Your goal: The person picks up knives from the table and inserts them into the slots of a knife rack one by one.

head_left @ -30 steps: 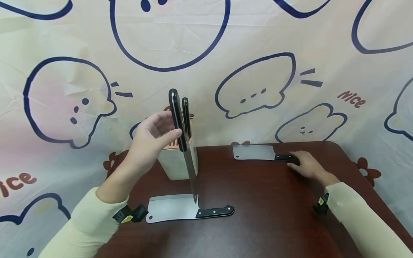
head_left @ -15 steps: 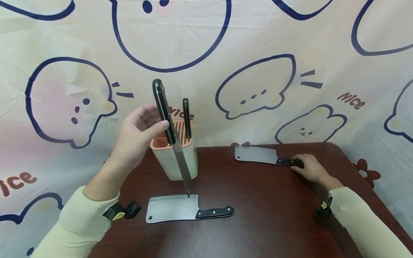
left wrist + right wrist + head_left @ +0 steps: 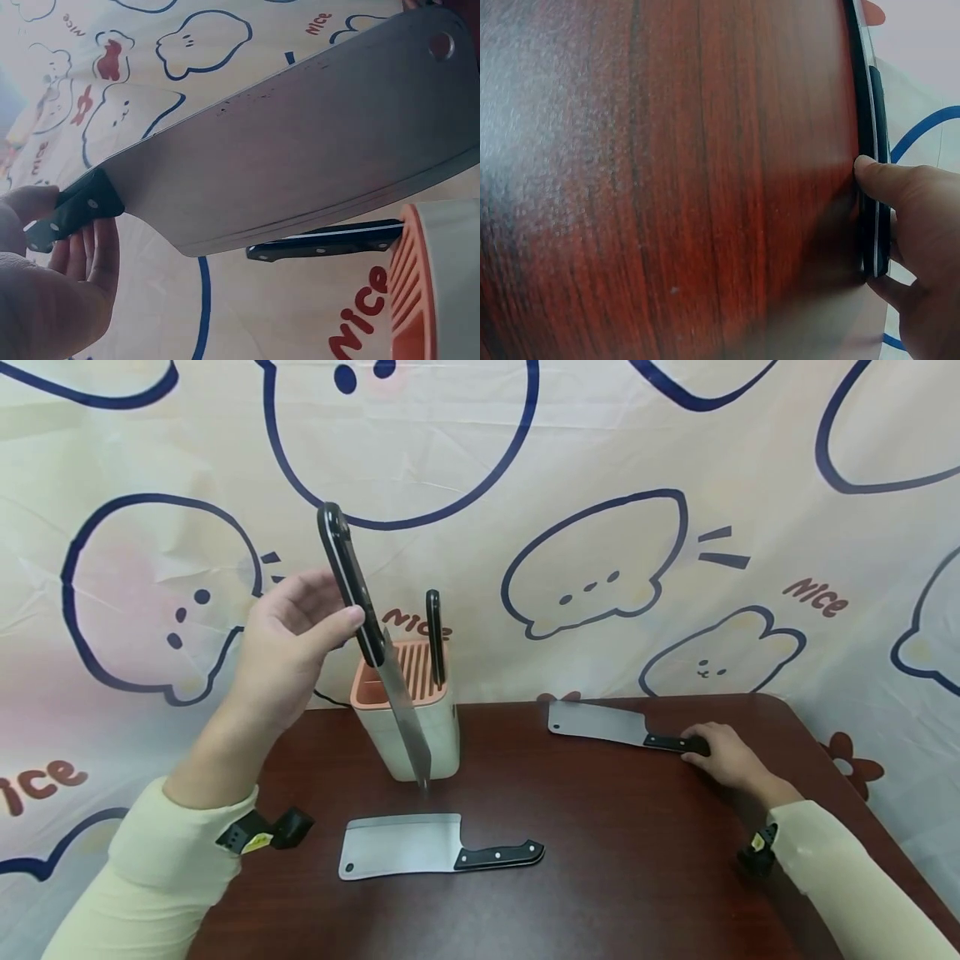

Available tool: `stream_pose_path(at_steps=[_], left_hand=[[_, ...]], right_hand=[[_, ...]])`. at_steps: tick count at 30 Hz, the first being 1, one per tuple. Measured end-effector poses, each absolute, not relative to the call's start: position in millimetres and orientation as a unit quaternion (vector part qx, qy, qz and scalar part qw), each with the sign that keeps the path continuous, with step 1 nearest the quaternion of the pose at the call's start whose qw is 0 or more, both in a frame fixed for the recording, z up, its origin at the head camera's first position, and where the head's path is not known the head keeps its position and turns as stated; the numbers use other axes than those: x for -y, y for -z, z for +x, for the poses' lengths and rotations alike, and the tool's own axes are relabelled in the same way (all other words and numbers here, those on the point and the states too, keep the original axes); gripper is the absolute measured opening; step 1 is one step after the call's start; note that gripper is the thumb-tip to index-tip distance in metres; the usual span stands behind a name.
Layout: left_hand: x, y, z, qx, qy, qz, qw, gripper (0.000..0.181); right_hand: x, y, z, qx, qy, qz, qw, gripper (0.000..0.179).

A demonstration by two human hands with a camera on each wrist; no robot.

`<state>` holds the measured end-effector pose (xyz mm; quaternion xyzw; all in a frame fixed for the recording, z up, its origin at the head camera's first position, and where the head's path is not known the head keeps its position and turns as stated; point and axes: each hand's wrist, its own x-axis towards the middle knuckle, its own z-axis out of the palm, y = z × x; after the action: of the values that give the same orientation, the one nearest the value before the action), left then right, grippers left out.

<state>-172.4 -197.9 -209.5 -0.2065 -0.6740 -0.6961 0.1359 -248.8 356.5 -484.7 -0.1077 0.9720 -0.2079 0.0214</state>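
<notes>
My left hand [image 3: 281, 652] holds a cleaver by its black riveted handle, raised in front of the knife block [image 3: 420, 739]. The cleaver's blade [image 3: 405, 714] points down and is seen nearly edge-on from the head. In the left wrist view the broad cleaver [image 3: 292, 142] shows its flat side and a hole near the far corner. At the back right, my right hand [image 3: 727, 762] grips the black handle of a second cleaver [image 3: 600, 723], which lies low at the tabletop. In the right wrist view the thumb [image 3: 881, 176] presses along that handle [image 3: 874, 135].
A third cleaver [image 3: 405, 847] lies flat on the brown table [image 3: 600, 877] at the front, handle to the right. One black-handled knife [image 3: 434, 635] stands in the block's slotted orange top. A cartoon-printed cloth [image 3: 585, 443] hangs behind the table.
My left hand has lifted the cleaver up and left, away from the front of the block. My right hand has shifted its cleaver slightly right and nearer, turning it a little.
</notes>
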Motion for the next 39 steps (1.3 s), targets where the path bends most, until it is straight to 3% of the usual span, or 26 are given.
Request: stream_pose_path(at_steps=[26,39], left_hand=[[195.2,175.9,-196.0,0.610,0.746,-0.203,0.174,0.028],[190.8,173.8,-210.1,0.635,0.725,-0.183,0.194,0.037]], right_hand=[[-359.8,489.9,-246.9,-0.968,0.220,-0.121,0.011,0.033],[-361.2,491.4,-247.4,-0.968,0.221,-0.121,0.012,0.033]])
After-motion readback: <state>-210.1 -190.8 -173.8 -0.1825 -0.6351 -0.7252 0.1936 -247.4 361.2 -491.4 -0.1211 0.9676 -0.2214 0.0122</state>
